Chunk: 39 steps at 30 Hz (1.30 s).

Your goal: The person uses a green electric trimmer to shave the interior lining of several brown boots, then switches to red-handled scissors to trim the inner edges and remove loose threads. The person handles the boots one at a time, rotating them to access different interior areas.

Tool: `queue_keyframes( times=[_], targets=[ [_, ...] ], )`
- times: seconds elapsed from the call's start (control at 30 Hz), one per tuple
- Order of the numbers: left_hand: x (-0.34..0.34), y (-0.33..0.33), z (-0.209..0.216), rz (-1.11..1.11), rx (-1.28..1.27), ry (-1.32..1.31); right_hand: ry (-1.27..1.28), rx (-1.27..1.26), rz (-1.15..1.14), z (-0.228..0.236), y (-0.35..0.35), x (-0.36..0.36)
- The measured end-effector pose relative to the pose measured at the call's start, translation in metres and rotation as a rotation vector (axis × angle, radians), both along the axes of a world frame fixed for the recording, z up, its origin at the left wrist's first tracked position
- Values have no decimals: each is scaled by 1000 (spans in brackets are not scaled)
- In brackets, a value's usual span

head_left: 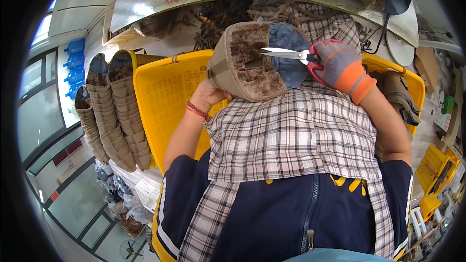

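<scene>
A khaki fur-lined hat (pixel 213 70) is held over my lap with its inside facing up. It shows brown plush on the left and dark blue lining on the right. My left hand (pixel 209 94), bare with red bracelets at the wrist, grips the hat's lower left side; its fingers are partly hidden behind the hat. In my right hand (pixel 338 68), wearing a grey and orange glove, is a pair of red-handled scissors (pixel 286 54). Their blades are slightly apart and point left across the lining, tips over the plush; I cannot tell whether they touch it.
Yellow plastic baskets stand on my left (pixel 162 85) and right, the right one holding khaki pieces (pixel 399 92). Tall stacks of similar hats (pixel 119 111) rise beyond the left basket. A worktable (pixel 155 7) runs across the far side, and dark fabric scraps (pixel 221 22) lie near it.
</scene>
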<state>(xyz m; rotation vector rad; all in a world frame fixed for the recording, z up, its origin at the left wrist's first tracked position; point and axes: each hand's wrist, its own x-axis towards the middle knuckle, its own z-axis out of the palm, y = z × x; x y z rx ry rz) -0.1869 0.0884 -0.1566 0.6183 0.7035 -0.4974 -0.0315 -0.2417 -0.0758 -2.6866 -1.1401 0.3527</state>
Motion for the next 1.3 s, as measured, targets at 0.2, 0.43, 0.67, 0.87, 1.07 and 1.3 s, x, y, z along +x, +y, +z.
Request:
queue_keyframes(
  times=[0.2, 0.43, 0.67, 0.87, 1.07, 1.3],
  targets=[
    [-11, 1, -27, 46, 54, -25, 2, -134, 160, 25, 38, 8],
    [-16, -6, -36, 34, 130, -53, 106, -320, 273, 13, 65, 4],
    [-16, -10, -32, 78, 106, -30, 150, -433, 351, 9, 78, 4],
    [-19, -9, -41, 94, 67, -15, 124, -456, 421, 11, 84, 2],
    [-18, -12, -39, 105, 88, 0, 91, -284, 362, 8, 83, -2],
    [-19, -9, -40, 38, 129, -31, 164, -357, 295, 13, 76, 3]
  ],
)
